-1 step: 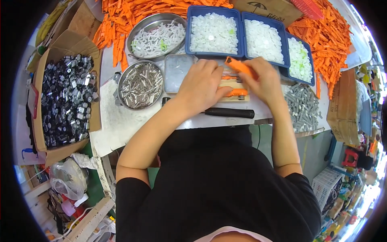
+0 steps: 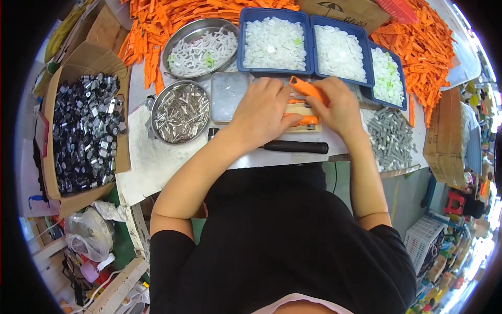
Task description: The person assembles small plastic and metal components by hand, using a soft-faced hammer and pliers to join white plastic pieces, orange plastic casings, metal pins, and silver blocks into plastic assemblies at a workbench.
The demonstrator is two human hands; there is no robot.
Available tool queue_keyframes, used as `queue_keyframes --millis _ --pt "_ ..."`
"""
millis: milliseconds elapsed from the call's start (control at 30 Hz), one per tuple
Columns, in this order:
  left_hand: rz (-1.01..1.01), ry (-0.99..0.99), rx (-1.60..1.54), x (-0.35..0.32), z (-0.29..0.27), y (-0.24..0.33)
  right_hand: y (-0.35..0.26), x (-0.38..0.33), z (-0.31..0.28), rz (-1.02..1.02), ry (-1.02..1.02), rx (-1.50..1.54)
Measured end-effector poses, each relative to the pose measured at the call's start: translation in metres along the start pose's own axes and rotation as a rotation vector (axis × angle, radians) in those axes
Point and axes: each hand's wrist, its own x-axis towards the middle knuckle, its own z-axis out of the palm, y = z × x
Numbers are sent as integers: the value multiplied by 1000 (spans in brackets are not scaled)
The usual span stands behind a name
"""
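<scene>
My right hand (image 2: 339, 107) is closed round an orange plastic shell (image 2: 306, 89), tilted with its open end toward the left. My left hand (image 2: 261, 111) is closed, its thumb pressed against a second orange plastic piece (image 2: 304, 120) lying in a small pale fixture (image 2: 314, 127). The left fingers curl at the fixture's far side, and what their tips touch is hidden. Close to me lies a black-handled tool (image 2: 295, 146) like a hammer, partly covered by my left forearm.
Left of my hands are a round pan of metal pins (image 2: 182, 112), an oval pan of white parts (image 2: 201, 52) and a clear box (image 2: 229, 97). Blue trays (image 2: 308, 72) of white pieces stand behind. Grey parts (image 2: 389, 138) lie right, a carton (image 2: 123, 157) far left, orange heaps (image 2: 418, 57) beyond.
The whole view has shifted very slightly. Both hands keep their places and grips, and the orange shell in my right hand has barely moved.
</scene>
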Motion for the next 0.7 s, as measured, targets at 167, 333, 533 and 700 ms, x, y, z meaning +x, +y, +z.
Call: queue_keyframes --millis 167,333,533,700 --pt "-9 -136 55 7 4 6 4 -2 11 86 3 -1" --pt "25 102 5 5 -9 -12 -1 7 -2 39 -45 41" --pt "-175 386 -231 0 -60 -28 -22 30 8 -244 -115 124" --pt "-173 331 -146 -31 -64 -29 -25 27 16 -195 -220 95"
